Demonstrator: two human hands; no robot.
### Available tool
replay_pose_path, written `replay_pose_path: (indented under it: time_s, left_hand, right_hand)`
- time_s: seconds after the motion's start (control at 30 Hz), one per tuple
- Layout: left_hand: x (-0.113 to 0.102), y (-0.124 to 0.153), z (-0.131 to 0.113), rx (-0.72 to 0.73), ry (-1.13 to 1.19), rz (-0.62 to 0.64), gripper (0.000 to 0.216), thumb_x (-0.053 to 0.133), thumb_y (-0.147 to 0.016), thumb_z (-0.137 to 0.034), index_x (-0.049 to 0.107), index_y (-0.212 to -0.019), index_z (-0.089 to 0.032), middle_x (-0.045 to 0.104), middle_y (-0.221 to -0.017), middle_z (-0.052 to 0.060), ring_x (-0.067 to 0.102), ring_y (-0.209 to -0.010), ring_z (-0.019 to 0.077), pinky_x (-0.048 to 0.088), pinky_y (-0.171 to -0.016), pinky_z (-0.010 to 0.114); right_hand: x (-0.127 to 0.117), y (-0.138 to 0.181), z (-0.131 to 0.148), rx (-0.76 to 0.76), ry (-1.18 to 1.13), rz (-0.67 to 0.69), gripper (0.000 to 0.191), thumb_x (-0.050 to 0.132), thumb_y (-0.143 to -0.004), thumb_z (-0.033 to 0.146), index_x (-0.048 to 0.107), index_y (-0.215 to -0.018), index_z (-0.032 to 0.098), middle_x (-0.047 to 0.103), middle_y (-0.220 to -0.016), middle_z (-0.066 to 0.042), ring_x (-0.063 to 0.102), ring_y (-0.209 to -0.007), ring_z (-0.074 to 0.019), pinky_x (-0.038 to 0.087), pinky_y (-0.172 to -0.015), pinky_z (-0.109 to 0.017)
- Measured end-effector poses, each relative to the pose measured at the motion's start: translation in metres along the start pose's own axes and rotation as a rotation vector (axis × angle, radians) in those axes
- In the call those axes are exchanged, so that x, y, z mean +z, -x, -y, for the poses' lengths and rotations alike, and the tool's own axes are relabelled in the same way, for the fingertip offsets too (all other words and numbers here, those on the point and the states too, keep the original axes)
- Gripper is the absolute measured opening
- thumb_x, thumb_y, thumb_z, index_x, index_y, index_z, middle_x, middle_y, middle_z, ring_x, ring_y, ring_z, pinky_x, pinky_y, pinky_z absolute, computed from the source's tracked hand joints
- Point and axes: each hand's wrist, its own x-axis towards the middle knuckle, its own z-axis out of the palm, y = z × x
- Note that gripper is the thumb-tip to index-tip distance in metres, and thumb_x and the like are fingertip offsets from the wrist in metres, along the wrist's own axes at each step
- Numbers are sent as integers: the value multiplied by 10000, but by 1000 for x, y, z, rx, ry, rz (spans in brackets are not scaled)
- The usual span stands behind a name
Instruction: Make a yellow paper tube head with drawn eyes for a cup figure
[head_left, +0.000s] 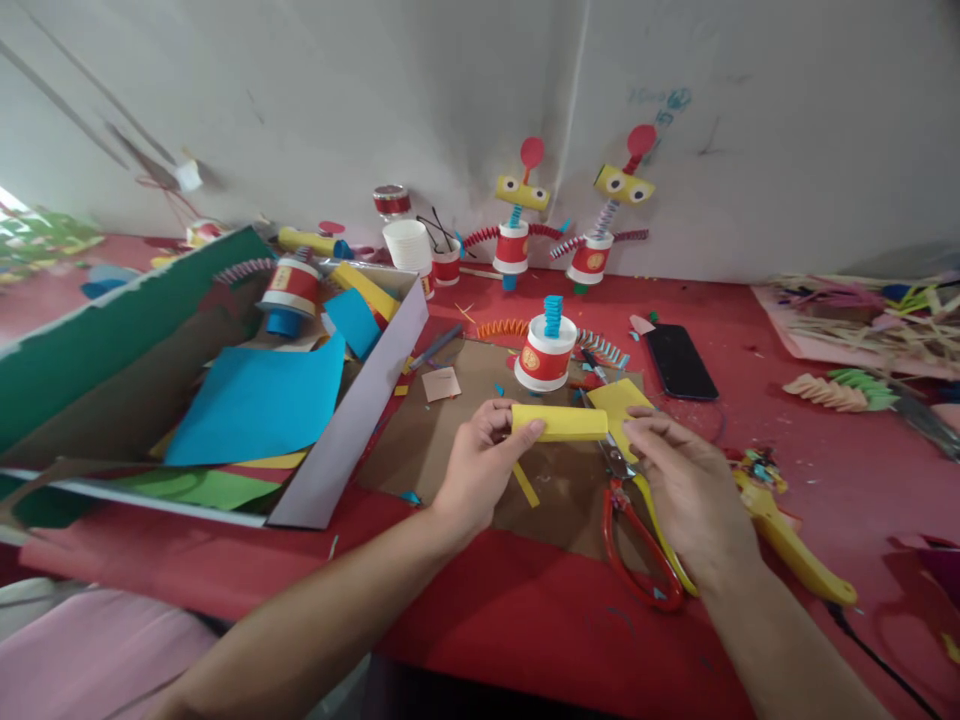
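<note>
One plain, smooth yellow paper roll (566,424), slightly flattened, is pinched in the left hand (480,465) above the brown cardboard (412,450) near the desk's (465,600) front edge; its long axis runs sideways, nearly parallel to that edge, its free end pointing toward the right hand (694,490); that hand's fingers curl beside one yellow sheet (616,402), whether gripping it I cannot tell; two yellow-headed cup figures (513,247) stand along the back edge, one headless cup figure (547,358) nearer.

Wall (450,90): we see blue-green handwriting (660,103), too blurred to read.
Red-and-white paper cup (546,360): we cannot decipher its gold emblem (530,358).
</note>
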Motion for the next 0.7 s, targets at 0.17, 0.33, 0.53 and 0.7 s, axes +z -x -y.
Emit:
replay_pose_path:
  time_s: [0.17,0.33,0.53,0.7]
  left_hand:
    - [-1,-2,-6,-89,95,-26,184,744,-712,-307,667,-710,-140,589,-828,29,539,-757,115,428,-688,217]
    - [0,1,-7,-158,112,17,217,727,-741,-338,652,-748,-134,582,-716,13,529,-673,104,410,-621,208]
    - [-3,-3,-2,-158,111,52,285,724,-745,-406,664,-706,-129,581,-682,20,477,-606,78,362,-541,188]
    - [-2,-2,-1,-180,128,108,299,718,-744,-418,639,-705,-132,591,-679,25,520,-619,91,403,-578,203]
  right_hand:
    - [-5,-5,4,-81,-114,-47,166,701,-747,399,653,-690,250,560,-712,1,486,-627,-150,397,-589,-302]
    - [1,4,9,-79,-123,12,416,579,-851,449,447,-535,213,366,-548,38,331,-503,-115,266,-493,-278]
    - [3,10,3,-145,4,41,196,632,-842,356,612,-699,224,516,-671,15,457,-615,-129,375,-586,-267]
    - [5,8,-5,-74,-30,245,452,678,-810,355,565,-1248,339,575,-1274,-28,560,-1086,-201,463,-882,-324]
